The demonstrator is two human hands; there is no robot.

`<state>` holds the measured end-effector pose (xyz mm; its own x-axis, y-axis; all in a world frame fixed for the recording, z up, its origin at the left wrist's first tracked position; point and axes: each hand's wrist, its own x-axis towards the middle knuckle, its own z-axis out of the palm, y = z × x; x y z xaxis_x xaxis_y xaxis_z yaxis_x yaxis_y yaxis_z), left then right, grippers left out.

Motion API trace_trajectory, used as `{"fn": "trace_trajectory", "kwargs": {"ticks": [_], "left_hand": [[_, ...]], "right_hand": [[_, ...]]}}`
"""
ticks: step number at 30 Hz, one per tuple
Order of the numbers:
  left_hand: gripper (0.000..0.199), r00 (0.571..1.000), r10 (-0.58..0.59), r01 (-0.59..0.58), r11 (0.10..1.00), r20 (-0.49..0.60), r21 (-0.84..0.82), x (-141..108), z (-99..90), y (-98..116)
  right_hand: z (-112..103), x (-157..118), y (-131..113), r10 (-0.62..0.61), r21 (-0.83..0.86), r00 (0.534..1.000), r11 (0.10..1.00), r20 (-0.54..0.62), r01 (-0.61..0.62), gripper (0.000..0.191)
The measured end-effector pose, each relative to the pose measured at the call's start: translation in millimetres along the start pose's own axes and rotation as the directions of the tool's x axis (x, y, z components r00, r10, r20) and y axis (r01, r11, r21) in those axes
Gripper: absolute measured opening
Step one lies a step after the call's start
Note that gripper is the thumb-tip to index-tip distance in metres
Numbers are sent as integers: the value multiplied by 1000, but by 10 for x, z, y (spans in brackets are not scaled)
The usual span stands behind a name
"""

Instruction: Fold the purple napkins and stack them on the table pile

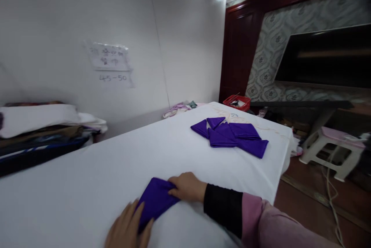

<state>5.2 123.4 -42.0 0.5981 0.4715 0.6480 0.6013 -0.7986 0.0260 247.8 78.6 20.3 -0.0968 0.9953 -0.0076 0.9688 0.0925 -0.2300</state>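
A folded purple cloth napkin lies near the front edge of the white-covered table. On its right corner my right hand is closed, thumb and fingers pinching the fabric. My left hand rests at the napkin's left edge with outstretched fingers, the thumb apart from them; the frame's bottom edge cuts it off. Farther back on the table, several folded purple napkins sit in an overlapping group, some of them triangular.
Stacked fabrics stand at the left by a white wall. A red basket with scissors is at the table's far end, near crumpled cloth. Right of the table stands a pink-topped stool, with a cable on the floor.
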Motion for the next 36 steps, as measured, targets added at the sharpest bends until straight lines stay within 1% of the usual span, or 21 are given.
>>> {"fn": "trace_trajectory", "kwargs": {"ticks": [2, 3, 4, 6, 8, 10, 14, 17, 20, 22, 24, 29, 32, 36], "left_hand": [[62, 989, -47, 35, 995, 138, 88, 117, -30, 260], [60, 976, -63, 43, 994, 208, 101, 160, -41, 361], [61, 954, -84, 56, 993, 288, 102, 190, -49, 435], [64, 908, -118, 92, 992, 402, 84, 213, -65, 505], [65, 879, -142, 127, 990, 455, 63, 201, -90, 510], [67, 868, -150, 149, 988, 474, 41, 182, -118, 499], [68, 872, -142, 162, 987, 469, -1, 164, -140, 503], [67, 873, -146, 172, 985, 465, -13, 162, -130, 513], [67, 866, -154, 184, 983, 475, -18, 159, -124, 516], [67, 864, -153, 187, 982, 480, -23, 159, -125, 517], [67, 865, -151, 187, 982, 478, -29, 158, -128, 516], [67, 867, -151, 190, 981, 475, -35, 157, -136, 516], [66, 866, -151, 193, 980, 477, -40, 158, -148, 522], [67, 855, -158, 204, 978, 493, -41, 163, -161, 528]], "right_hand": [[-4, -38, -20, 24, 2, 1000, 1000, 6, -24, 33], [-2, -56, -28, 24, 10, 1000, 1000, 12, -24, 33], [1, -73, -34, 21, 21, 1000, 1000, 17, -22, 33], [12, -101, -40, 12, 45, 999, 999, 30, -13, 34], [20, -124, -37, -4, 66, 999, 998, 35, 1, 35], [24, -138, -31, -19, 87, 1000, 996, 0, 19, 36], [34, -130, -18, -34, 138, 992, 989, -125, 51, 37], [48, -119, -13, -46, 178, 984, 981, -175, 78, 31], [50, -144, -11, -28, 193, 979, 979, -201, 67, 23], [46, -179, -10, -8, 192, 983, 980, -182, 44, 18], [41, -213, -7, 8, 187, 990, 982, -138, 18, 18], [25, -250, 5, 54, 169, 997, 985, -53, -45, 25], [27, -263, 27, 61, 162, 998, 985, -28, -56, 29], [47, -330, 68, 74, 161, 997, 985, -34, -68, 29]]}}
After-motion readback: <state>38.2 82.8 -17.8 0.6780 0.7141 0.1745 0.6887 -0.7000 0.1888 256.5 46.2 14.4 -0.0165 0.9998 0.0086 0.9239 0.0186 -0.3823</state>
